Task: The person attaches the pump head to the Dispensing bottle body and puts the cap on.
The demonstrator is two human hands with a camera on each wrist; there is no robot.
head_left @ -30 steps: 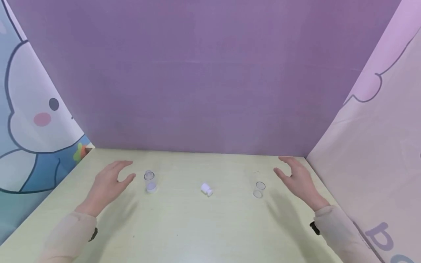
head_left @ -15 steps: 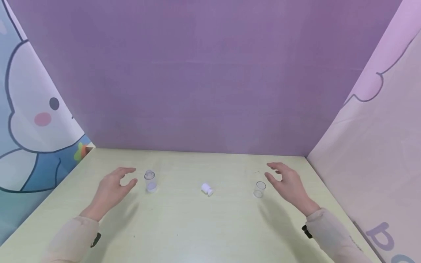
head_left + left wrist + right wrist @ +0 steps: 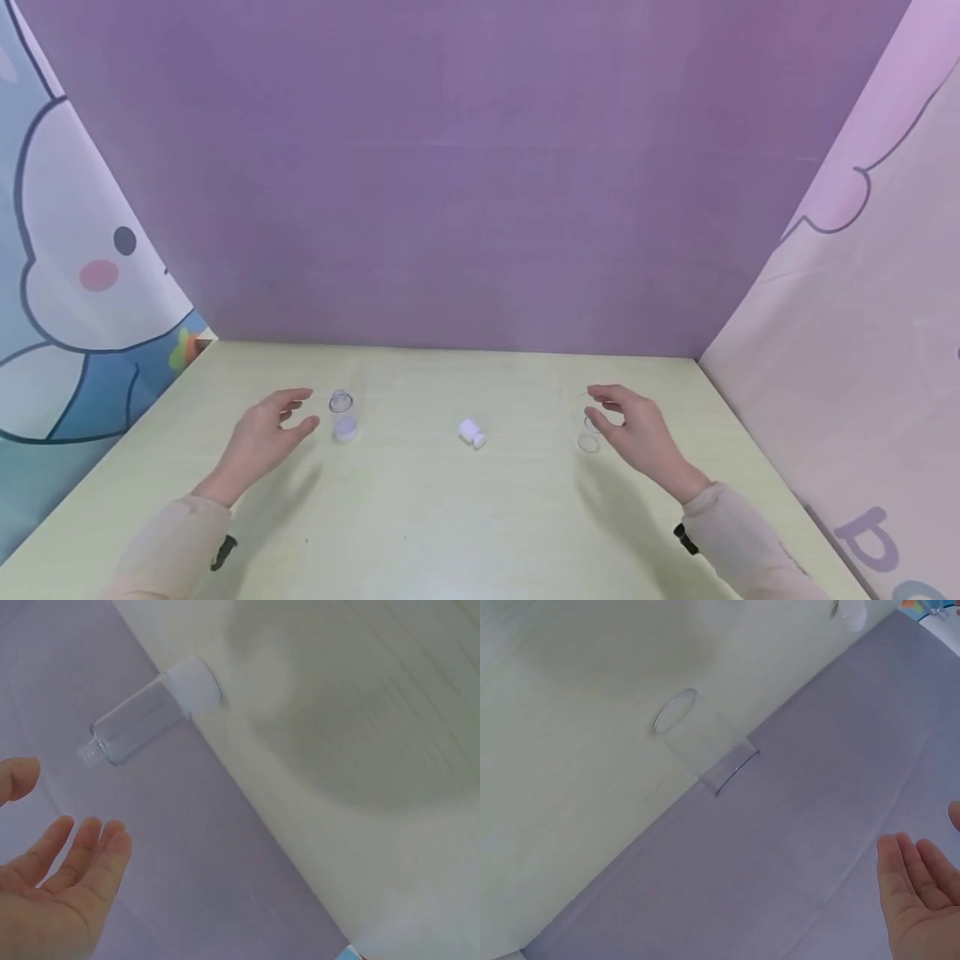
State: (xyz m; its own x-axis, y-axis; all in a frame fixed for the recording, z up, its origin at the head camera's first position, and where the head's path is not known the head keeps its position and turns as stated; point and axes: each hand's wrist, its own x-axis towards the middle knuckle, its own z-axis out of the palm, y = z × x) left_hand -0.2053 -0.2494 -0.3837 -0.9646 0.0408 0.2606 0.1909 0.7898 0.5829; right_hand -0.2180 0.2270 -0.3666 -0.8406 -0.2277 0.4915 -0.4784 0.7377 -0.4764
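My left hand [image 3: 262, 437] hovers just left of a small clear bottle [image 3: 342, 415], fingers and thumb loosely bent and holding nothing. In the left wrist view the bottle [image 3: 136, 724] stands on a white base [image 3: 195, 684] and has an uncapped threaded neck [image 3: 91, 752]. My right hand [image 3: 637, 433] hangs above a clear open cylinder [image 3: 588, 442], partly hiding it in the head view; nothing is in its fingers. The right wrist view shows the whole clear cylinder [image 3: 705, 742], upright on the table. Between the hands lies a small white stepped cap-like piece [image 3: 472, 432] on its side.
A pale wooden table [image 3: 450, 517] carries these things. Behind it rises a purple backdrop [image 3: 465, 183]. A cartoon-printed sheet [image 3: 97, 225] closes the left side and a pale printed sheet [image 3: 870, 350] the right. Dark bands [image 3: 223, 552] sit at both sleeves.
My right hand has moved left and slightly down to above the clear cylinder. My left hand has drifted a little right and down towards the bottle. The things on the table have stayed in place.
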